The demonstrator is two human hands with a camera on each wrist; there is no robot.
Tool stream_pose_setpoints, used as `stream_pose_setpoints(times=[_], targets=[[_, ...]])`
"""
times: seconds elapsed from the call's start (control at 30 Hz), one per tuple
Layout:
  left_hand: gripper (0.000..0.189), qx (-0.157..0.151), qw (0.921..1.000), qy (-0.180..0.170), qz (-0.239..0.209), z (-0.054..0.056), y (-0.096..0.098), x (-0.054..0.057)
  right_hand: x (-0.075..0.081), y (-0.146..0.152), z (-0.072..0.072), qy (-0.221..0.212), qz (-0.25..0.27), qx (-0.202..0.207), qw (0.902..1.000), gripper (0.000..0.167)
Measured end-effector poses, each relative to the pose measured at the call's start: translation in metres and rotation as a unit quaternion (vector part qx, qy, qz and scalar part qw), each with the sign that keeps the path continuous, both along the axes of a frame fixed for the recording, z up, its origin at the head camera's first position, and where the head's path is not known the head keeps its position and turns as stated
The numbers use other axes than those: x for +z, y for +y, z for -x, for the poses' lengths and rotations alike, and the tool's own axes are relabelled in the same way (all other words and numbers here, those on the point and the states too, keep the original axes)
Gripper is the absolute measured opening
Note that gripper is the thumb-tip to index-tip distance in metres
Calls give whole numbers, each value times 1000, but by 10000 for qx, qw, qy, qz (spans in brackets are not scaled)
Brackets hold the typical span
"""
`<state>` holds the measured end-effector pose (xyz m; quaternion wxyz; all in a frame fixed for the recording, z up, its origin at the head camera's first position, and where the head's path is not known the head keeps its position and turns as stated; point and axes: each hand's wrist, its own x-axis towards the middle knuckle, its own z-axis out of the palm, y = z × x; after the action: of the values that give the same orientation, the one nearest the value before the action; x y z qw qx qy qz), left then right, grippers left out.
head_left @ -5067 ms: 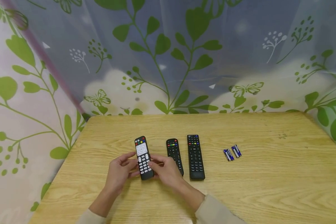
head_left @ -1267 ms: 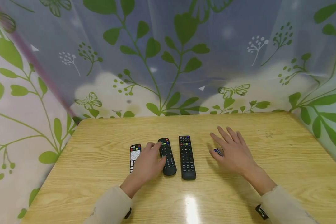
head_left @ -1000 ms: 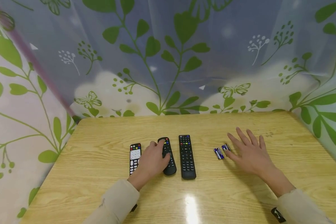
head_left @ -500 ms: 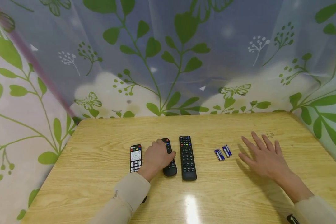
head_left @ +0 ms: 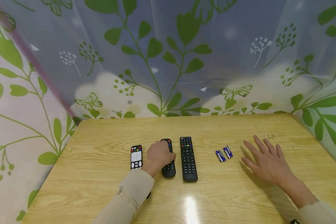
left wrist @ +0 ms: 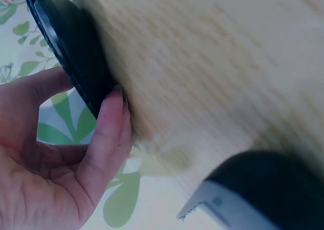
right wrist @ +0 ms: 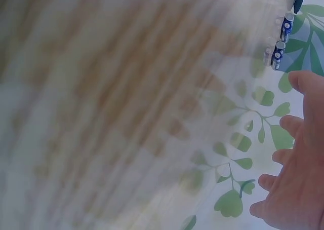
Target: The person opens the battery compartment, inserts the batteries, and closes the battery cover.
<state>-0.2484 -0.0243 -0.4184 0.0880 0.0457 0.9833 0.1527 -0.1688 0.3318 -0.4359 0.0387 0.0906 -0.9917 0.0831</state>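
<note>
My left hand (head_left: 158, 157) holds the middle black remote control (head_left: 169, 170) by its sides, covering much of its upper left part. In the left wrist view, the thumb and fingers lie on opposite sides of this remote (left wrist: 76, 47), whose edge is at the tabletop. My right hand (head_left: 268, 165), fingers spread and holding nothing, is right of two pairs of blue-and-silver batteries (head_left: 220, 155). A remote with white buttons (head_left: 136, 156) lies to the left, its lower end hidden by the left arm. A longer black remote (head_left: 189, 160) lies just right of the held one.
All of this is on a wood-grain table (head_left: 212, 199). A leaf-patterned cloth (head_left: 145, 77) hangs behind the table's back edge and along its sides. The left sleeve (head_left: 134, 189) crosses the front of the table.
Five seconds ago both hands held the white-buttoned remote; it now lies on the table. The left hand has since taken hold of the middle remote. The right hand has moved rightward, uncovering the batteries.
</note>
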Motion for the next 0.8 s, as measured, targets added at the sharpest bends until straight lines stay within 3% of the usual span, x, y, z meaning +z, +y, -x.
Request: stream_pose_setpoints(times=[0.5,0.8], targets=[[32,50,9998,-155,-144,3,-1,3,-2,-6,0,122,91,142,9998,63],[39,127,9972,-281,-682,11,-15,-4,3,-24,2,-58,530,271,9982,63]])
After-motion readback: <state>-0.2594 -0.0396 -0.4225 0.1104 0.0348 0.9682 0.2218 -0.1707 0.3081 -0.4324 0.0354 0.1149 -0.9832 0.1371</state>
